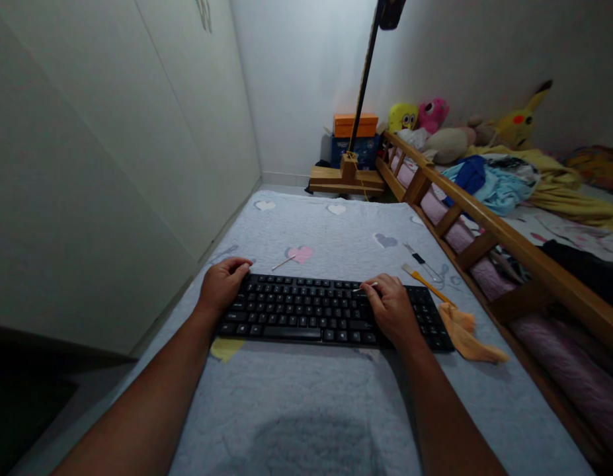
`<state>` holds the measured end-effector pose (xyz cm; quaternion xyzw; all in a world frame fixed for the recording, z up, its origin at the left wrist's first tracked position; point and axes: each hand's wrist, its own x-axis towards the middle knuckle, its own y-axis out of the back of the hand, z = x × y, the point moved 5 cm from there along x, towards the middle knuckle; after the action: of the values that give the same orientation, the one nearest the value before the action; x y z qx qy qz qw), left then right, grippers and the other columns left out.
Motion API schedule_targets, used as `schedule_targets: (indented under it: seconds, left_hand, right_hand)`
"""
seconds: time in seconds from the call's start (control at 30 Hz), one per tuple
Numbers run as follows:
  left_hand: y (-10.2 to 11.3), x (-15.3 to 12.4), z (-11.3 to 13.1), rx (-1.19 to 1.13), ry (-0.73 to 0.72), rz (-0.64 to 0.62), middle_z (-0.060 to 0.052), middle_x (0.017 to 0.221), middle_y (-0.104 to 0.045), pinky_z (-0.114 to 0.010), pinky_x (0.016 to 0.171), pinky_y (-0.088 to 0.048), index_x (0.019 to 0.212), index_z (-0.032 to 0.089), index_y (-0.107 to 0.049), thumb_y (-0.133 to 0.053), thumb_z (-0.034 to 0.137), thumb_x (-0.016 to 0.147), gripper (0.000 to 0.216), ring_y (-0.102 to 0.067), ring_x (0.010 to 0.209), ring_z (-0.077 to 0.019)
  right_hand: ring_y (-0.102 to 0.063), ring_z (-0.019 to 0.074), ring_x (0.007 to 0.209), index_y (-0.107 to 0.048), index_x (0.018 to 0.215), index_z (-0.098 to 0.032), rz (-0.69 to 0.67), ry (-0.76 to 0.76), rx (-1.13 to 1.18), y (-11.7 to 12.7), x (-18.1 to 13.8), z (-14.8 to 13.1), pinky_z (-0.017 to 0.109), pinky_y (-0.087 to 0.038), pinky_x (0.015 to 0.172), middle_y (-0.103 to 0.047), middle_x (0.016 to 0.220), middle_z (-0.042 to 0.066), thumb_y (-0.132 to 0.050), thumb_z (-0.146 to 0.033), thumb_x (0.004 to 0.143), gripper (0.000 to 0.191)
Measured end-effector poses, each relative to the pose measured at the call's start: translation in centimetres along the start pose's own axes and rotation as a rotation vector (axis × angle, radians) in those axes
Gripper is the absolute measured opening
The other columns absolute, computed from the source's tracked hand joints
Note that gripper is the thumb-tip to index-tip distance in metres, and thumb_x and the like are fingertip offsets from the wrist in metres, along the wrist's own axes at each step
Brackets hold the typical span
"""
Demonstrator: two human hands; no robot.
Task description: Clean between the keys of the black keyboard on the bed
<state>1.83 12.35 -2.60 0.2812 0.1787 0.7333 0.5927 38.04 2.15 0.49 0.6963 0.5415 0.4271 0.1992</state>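
Observation:
A black keyboard point(296, 307) lies flat across the light blue quilt. My left hand point(224, 283) is at its upper left corner, fingers curled and gripping that edge. Between the thumb and fingers of my right hand point(391, 305) is a thin white cotton swab point(366, 287), its tip at the upper right keys. This hand rests over the keyboard, left of the number pad. Another cotton swab point(283, 263) lies on the quilt beyond the keyboard, by a pink heart.
Right of the keyboard lie a brush with an orange handle point(428, 284), a wire tool with a black grip point(419, 258) and an orange cloth point(467, 334). A wooden bed rail point(479, 231) runs along the right, a white cabinet point(137, 132) along the left. A stand point(348, 173) is behind.

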Motion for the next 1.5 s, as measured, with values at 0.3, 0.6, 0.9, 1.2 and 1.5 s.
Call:
schedule_targets:
  seconds: [0.3, 0.6, 0.9, 1.2, 1.5]
  left_hand:
    - [0.0, 0.0, -0.3, 0.003, -0.013, -0.001, -0.006, 0.090, -0.078, -0.036, 0.084, -0.053, 0.087, 0.019, -0.077, -0.057, 0.046, 0.073, 0.036, -0.070, 0.088, -0.0278]
    - [0.0, 0.0, -0.2, -0.006, -0.011, -0.005, -0.006, 0.089, -0.077, -0.036, 0.082, -0.053, 0.088, 0.019, -0.077, -0.057, 0.047, 0.073, 0.037, -0.070, 0.086, -0.0274]
    - [0.1, -0.1, 0.1, -0.020, 0.000, -0.011, -0.006, 0.089, -0.078, -0.036, 0.084, -0.052, 0.086, 0.019, -0.077, -0.057, 0.048, 0.072, 0.038, -0.070, 0.087, -0.0277]
    - [0.1, -0.2, 0.4, -0.002, 0.003, -0.011, -0.006, 0.090, -0.078, -0.036, 0.085, -0.052, 0.087, 0.019, -0.077, -0.057, 0.047, 0.072, 0.037, -0.069, 0.088, -0.0271]
    - [0.1, 0.0, 0.2, 0.004, -0.011, -0.014, -0.006, 0.088, -0.078, -0.036, 0.081, -0.053, 0.087, 0.019, -0.077, -0.058, 0.047, 0.073, 0.037, -0.070, 0.085, -0.0269]
  right_hand:
    - [-0.056, 0.0245, 0.090, -0.067, 0.080, -0.021, 0.018, -0.025, -0.014, 0.5, 0.0, 0.6, 0.039, -0.040, 0.087, -0.068, 0.084, 0.007, -0.051, -0.028, 0.094, 0.023]
    - [-0.057, 0.0245, 0.088, -0.065, 0.075, -0.022, 0.056, -0.050, -0.049, 1.4, 0.1, 1.4, 0.039, -0.040, 0.085, -0.067, 0.082, 0.007, -0.050, -0.029, 0.091, 0.023]
    - [-0.057, 0.0240, 0.088, -0.064, 0.075, -0.022, 0.069, -0.046, -0.064, 1.5, 0.1, 1.4, 0.038, -0.040, 0.085, -0.067, 0.082, 0.007, -0.050, -0.028, 0.092, 0.023]
    - [-0.057, 0.0241, 0.090, -0.068, 0.079, -0.022, 0.004, -0.023, -0.008, 0.7, 0.0, 0.4, 0.038, -0.040, 0.087, -0.068, 0.084, 0.007, -0.052, -0.029, 0.094, 0.023]
    - [-0.057, 0.0233, 0.091, -0.069, 0.082, -0.023, -0.016, 0.006, 0.009, 0.2, -0.1, -0.1, 0.038, -0.040, 0.086, -0.069, 0.086, 0.006, -0.051, -0.029, 0.095, 0.023]
